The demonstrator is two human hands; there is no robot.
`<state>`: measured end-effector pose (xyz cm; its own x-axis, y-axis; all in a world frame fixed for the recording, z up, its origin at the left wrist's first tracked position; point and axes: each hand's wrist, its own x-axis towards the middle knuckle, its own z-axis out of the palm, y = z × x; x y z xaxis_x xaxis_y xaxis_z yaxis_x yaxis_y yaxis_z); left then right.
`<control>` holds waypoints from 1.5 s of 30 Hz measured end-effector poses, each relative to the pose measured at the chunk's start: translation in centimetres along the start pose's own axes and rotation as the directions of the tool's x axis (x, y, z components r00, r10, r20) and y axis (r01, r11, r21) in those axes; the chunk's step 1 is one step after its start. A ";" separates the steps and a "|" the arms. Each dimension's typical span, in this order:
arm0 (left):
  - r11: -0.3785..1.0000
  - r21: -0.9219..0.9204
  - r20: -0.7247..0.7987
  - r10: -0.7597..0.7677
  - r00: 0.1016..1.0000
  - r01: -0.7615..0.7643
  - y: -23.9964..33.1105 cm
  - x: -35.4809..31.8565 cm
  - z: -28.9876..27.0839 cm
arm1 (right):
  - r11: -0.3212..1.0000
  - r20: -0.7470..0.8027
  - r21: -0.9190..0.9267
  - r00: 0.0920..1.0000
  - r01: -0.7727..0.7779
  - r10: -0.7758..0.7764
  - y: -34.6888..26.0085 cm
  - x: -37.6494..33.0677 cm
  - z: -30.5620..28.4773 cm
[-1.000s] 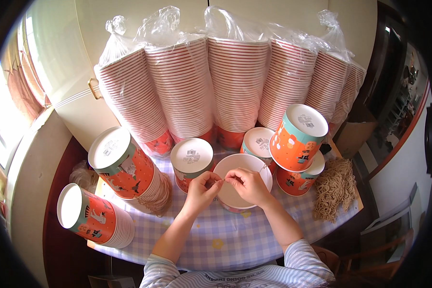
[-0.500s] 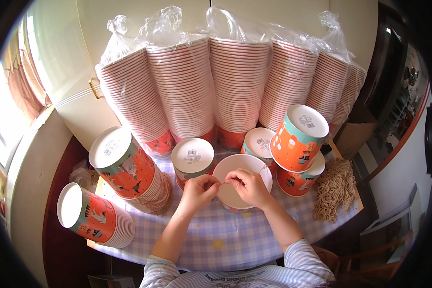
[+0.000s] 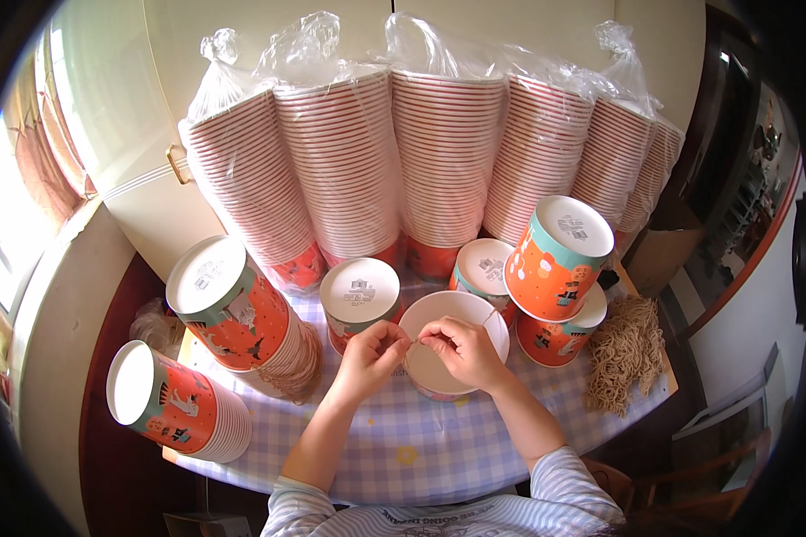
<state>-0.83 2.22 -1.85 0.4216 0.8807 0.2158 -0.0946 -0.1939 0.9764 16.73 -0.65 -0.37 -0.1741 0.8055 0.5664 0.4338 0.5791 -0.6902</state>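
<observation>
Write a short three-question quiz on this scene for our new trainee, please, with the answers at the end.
1. True or false: the cup nearest the right hand stands with its open mouth upward.
2. Multiple choice: where does the pile of string lie? a) Left of the left hand; b) between the two hands; c) right of the right hand.
3. Fill in the blank: the tall stacks of cups at the back are wrapped in clear ____.

Key: 1. True. 2. c. 3. Plastic.
</observation>
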 end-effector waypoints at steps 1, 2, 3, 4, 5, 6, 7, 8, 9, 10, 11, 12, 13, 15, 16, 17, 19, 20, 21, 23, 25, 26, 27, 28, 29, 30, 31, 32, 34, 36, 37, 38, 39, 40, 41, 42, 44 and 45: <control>1.000 0.000 -0.001 0.000 1.000 0.000 0.0 0.0 0.0 | 1.000 -0.008 0.017 1.000 0.003 -0.003 0.0 0.0 0.1; 0.999 -0.052 0.030 0.003 1.000 -0.001 0.1 0.0 0.0 | 1.000 -0.007 0.018 1.000 0.003 -0.003 0.0 0.0 0.1; 0.995 -0.104 0.060 0.008 0.998 -0.001 0.2 0.0 0.1 | 1.000 0.001 0.008 1.000 0.004 -0.004 -0.1 0.0 0.1; 0.995 -0.104 0.059 0.008 0.998 -0.001 0.3 0.0 0.0 | 1.000 0.009 -0.002 1.000 0.006 -0.006 -0.1 0.0 0.1; 0.993 -0.118 0.053 -0.016 0.998 0.022 0.5 -0.1 0.0 | 1.000 0.010 0.000 1.000 0.006 -0.006 -0.1 0.0 0.2; 0.990 -0.134 0.052 -0.039 0.998 0.046 0.5 0.0 0.0 | 1.000 0.007 0.005 1.000 0.001 -0.001 0.0 0.0 0.2; 0.990 -0.135 0.055 -0.039 0.998 0.046 0.4 0.1 0.1 | 1.000 0.005 0.011 1.000 -0.005 0.005 0.0 -0.1 0.1; 0.978 -0.198 0.074 -0.045 0.996 0.059 0.3 0.2 0.1 | 1.000 0.003 0.009 1.000 -0.007 0.007 0.1 -0.1 0.1; 0.964 -0.258 0.089 -0.050 0.995 0.071 0.3 0.2 0.1 | 1.000 0.014 0.003 1.000 0.008 -0.008 0.0 -0.1 0.1; 0.964 -0.257 0.089 -0.050 0.995 0.071 0.2 0.3 -0.1 | 1.000 0.025 -0.002 0.999 0.023 -0.023 0.0 0.0 0.1; 0.953 -0.284 0.130 -0.076 0.989 0.110 0.1 0.3 -0.4 | 1.000 0.025 -0.002 0.999 0.023 -0.023 -0.1 -0.1 0.1; 0.940 -0.308 0.171 -0.100 0.980 0.149 0.0 0.3 -0.5 | 1.000 0.032 -0.016 0.999 0.025 -0.025 -0.2 -0.1 0.1; 0.940 -0.307 0.171 -0.099 0.980 0.149 0.0 0.2 -0.5 | 0.999 0.038 -0.030 0.999 0.027 -0.026 -0.2 -0.1 0.2; 0.942 -0.299 0.147 -0.110 0.983 0.151 0.1 0.2 -0.3 | 0.998 0.041 -0.045 0.998 0.041 -0.039 -0.1 -0.1 0.3; 0.942 -0.299 0.148 -0.111 0.983 0.151 0.0 0.2 -0.3 | 0.997 0.044 -0.060 0.998 0.054 -0.051 -0.1 -0.1 0.3; 0.942 -0.298 0.145 -0.117 0.982 0.156 0.0 0.3 -0.3 | 0.997 0.043 -0.060 0.998 0.053 -0.051 -0.2 -0.1 0.3; 0.941 -0.297 0.141 -0.123 0.982 0.160 -0.1 0.3 -0.3 | 0.994 0.063 -0.076 0.995 0.085 -0.080 -0.3 -0.1 0.3; 0.953 -0.269 0.127 -0.107 0.986 0.138 -0.1 0.2 -0.3 | 0.993 0.062 -0.076 0.995 0.085 -0.080 -0.3 -0.1 0.4; 0.964 -0.241 0.115 -0.090 0.989 0.116 -0.2 0.2 -0.2 | 0.992 0.066 -0.076 0.993 0.103 -0.098 -0.3 -0.2 0.4; 0.974 -0.204 0.103 -0.075 0.992 0.095 -0.2 0.2 0.0 | 0.990 0.069 -0.077 0.991 0.121 -0.116 -0.1 -0.2 0.4; 0.984 -0.164 0.088 -0.058 0.994 0.072 -0.1 0.2 0.1 | 0.984 0.109 -0.063 0.981 0.165 -0.158 0.0 -0.3 0.3; 0.983 -0.158 0.101 -0.078 0.992 0.094 -0.1 0.2 0.0 | 0.984 0.109 -0.063 0.981 0.166 -0.159 0.0 -0.3 0.2; 0.982 -0.151 0.114 -0.098 0.989 0.115 -0.1 0.2 0.0 | 0.991 0.115 -0.027 0.985 0.132 -0.129 0.1 -0.3 0.0; 0.982 -0.149 0.114 -0.097 0.989 0.114 -0.1 0.2 0.1 | 0.995 0.121 0.010 0.988 0.099 -0.099 0.0 -0.2 -0.1; 0.981 -0.175 0.062 -0.079 0.995 0.089 -0.2 0.2 0.2 | 0.995 0.120 0.011 0.988 0.101 -0.101 0.0 -0.1 -0.2; 0.978 -0.200 0.013 -0.063 0.998 0.065 -0.3 0.2 0.3 | 0.997 0.112 0.041 0.991 0.067 -0.071 0.0 -0.1 -0.2; 0.978 -0.198 0.015 -0.063 0.998 0.065 -0.2 0.2 0.1 | 0.997 0.106 0.073 0.994 0.034 -0.042 0.0 -0.1 -0.2; 0.975 -0.209 0.030 -0.074 0.997 0.079 0.0 0.2 -0.3 | 0.997 0.104 0.073 0.994 0.034 -0.042 0.0 -0.1 -0.2; 0.978 -0.189 0.060 -0.074 0.995 0.085 0.6 0.3 -0.5 | 1.000 0.054 0.005 0.998 0.013 -0.013 0.1 -0.1 -0.4; 0.981 -0.170 0.104 -0.076 0.992 0.093 0.5 0.3 -0.9 | 0.999 0.055 -0.038 0.998 0.028 -0.025 0.2 -0.1 -0.5; 0.984 -0.149 0.146 -0.078 0.986 0.100 0.5 0.3 -1.1 | 0.996 0.057 -0.078 0.998 0.043 -0.039 0.3 -0.1 -0.5; 0.984 -0.150 0.146 -0.079 0.986 0.101 0.5 0.2 -1.5 | 0.996 0.058 -0.078 0.998 0.043 -0.038 0.3 -0.1 -0.5; 0.991 -0.099 0.164 -0.078 0.983 0.095 0.4 0.1 -1.8 | 0.998 0.048 -0.061 0.998 0.034 -0.031 0.2 -0.1 -0.5; 0.995 -0.049 0.183 -0.077 0.980 0.087 0.5 0.1 -1.9 | 0.999 0.038 -0.043 0.999 0.026 -0.024 0.2 -0.1 -0.4; 0.995 -0.051 0.185 -0.078 0.980 0.089 0.8 0.0 -1.7 | 0.999 0.038 -0.044 0.999 0.023 -0.021 0.2 -0.2 -0.4; 0.998 -0.021 0.137 -0.059 0.989 0.062 1.7 -0.2 -1.3 | 0.999 0.027 -0.020 0.999 0.027 -0.026 0.0 -0.1 -0.3; 0.999 0.009 0.090 -0.038 0.995 0.038 2.1 -0.3 -0.9 | 1.000 0.016 0.004 0.999 0.030 -0.031 -0.2 -0.1 -0.3; 0.984 0.176 0.108 0.020 0.994 -0.039 1.8 -0.2 -1.0 | 1.000 0.021 0.008 0.999 0.029 -0.029 -0.3 -0.1 -0.2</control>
<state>-1.97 2.09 -0.19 0.5147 0.8247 0.2342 0.0490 -0.3011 0.9523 16.82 -0.90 -0.09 -0.2051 0.7910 0.5764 0.4216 0.6028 -0.6774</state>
